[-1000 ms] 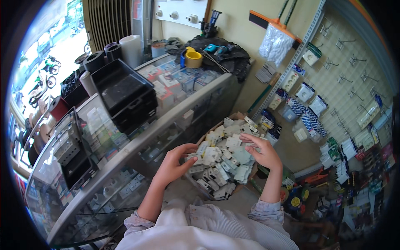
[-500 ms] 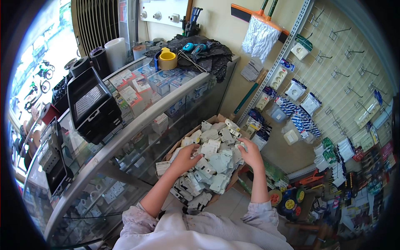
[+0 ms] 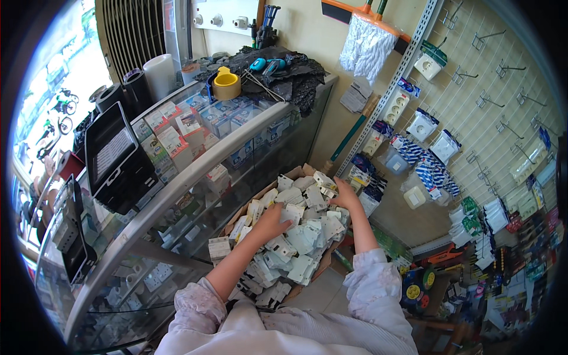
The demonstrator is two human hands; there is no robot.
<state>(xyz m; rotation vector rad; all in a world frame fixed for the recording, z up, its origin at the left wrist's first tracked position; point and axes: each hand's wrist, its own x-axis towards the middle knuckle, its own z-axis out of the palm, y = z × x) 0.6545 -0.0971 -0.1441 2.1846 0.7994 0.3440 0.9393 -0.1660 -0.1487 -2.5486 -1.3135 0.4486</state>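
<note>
- Pile of white plastic electrical pieces (image 3: 303, 234): centre of the frame, heaped in an open cardboard box (image 3: 308, 170) beside the glass counter (image 3: 234, 139).
- Left hand (image 3: 272, 223): centre, palm down on the heap, thumb apart from the fingers, not clenched. Fingertips partly hidden — can't tell whether it grasps a piece.
- Right hand (image 3: 345, 195): right of centre, at the upper right edge of the heap, fingers bent toward the pieces there. Grasp also can't be told.
- One pale block (image 3: 219, 248) sits left of the left forearm, at the heap's edge.
- Step in hand, my read: both hands working among the loose pieces, one each side of the heap.
- Next move would call for fingers set firmly around chosen pieces — the heap looks unstable, neighbours could slide.
- Around: black trays (image 3: 121, 177) at left, yellow tape roll (image 3: 226, 86) upper left of centre.
</note>
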